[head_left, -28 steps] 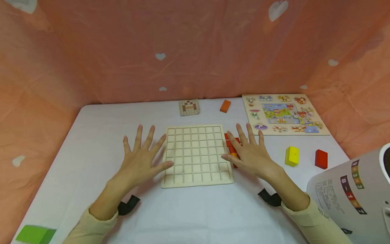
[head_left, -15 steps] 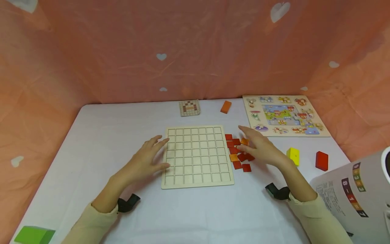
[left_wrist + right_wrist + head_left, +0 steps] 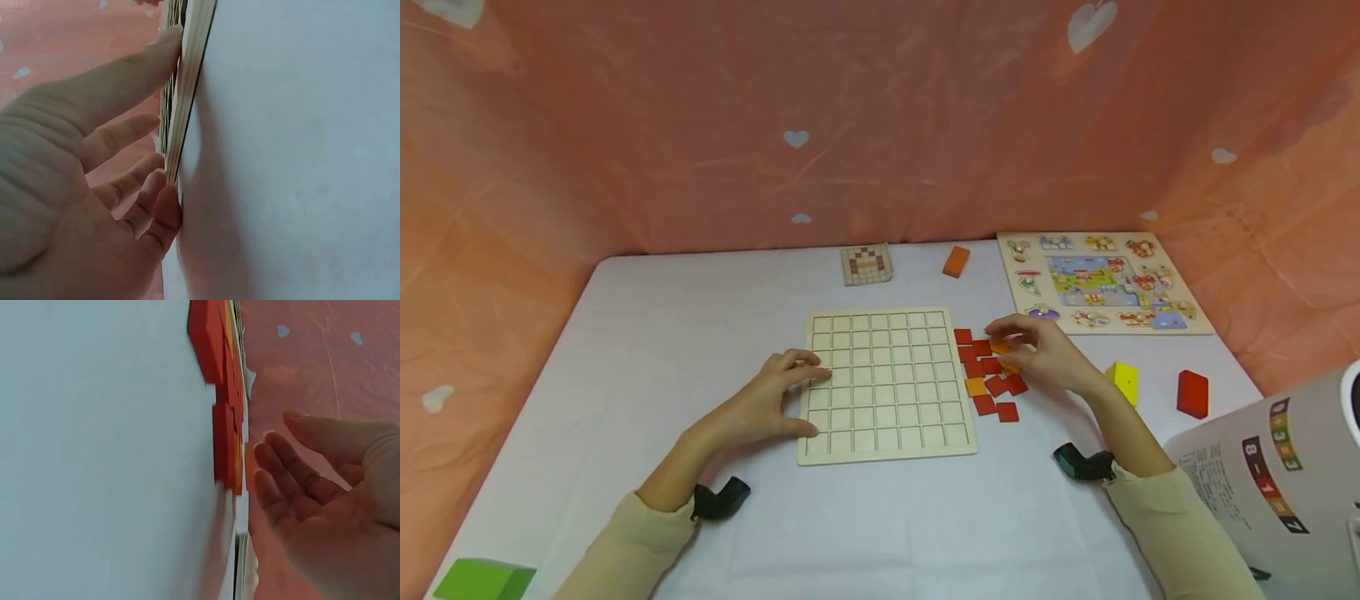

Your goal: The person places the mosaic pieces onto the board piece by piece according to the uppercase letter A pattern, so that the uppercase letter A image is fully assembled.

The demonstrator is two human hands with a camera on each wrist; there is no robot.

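Observation:
A pale wooden grid board (image 3: 887,383) lies flat on the white table (image 3: 662,333), its cells bare. My left hand (image 3: 808,402) rests at the board's left edge, with the thumb tip and bent fingertips touching that edge (image 3: 187,81). The left hand (image 3: 164,112) holds nothing. Right of the board lies a loose cluster of red and orange square tiles (image 3: 992,387), seen edge-on in the right wrist view (image 3: 222,444). My right hand (image 3: 1009,350) curls over the cluster's far side, finger and thumb pinching an orange tile (image 3: 999,343). Its fingertips (image 3: 256,478) lie against that tile (image 3: 250,469).
At the back lie a small pattern card (image 3: 867,264) and an orange block (image 3: 956,261); a picture peg puzzle (image 3: 1105,282) is at the back right. A yellow block (image 3: 1122,382) and a red block (image 3: 1192,393) sit right. A white numbered cylinder (image 3: 1262,483) stands near right, a green block (image 3: 482,579) near left.
Both hands lay flat and spread beside the board. The left drew back and bent its fingers onto the board's left edge. The right lifted off the tiles, uncovering them, then curled onto an orange tile.

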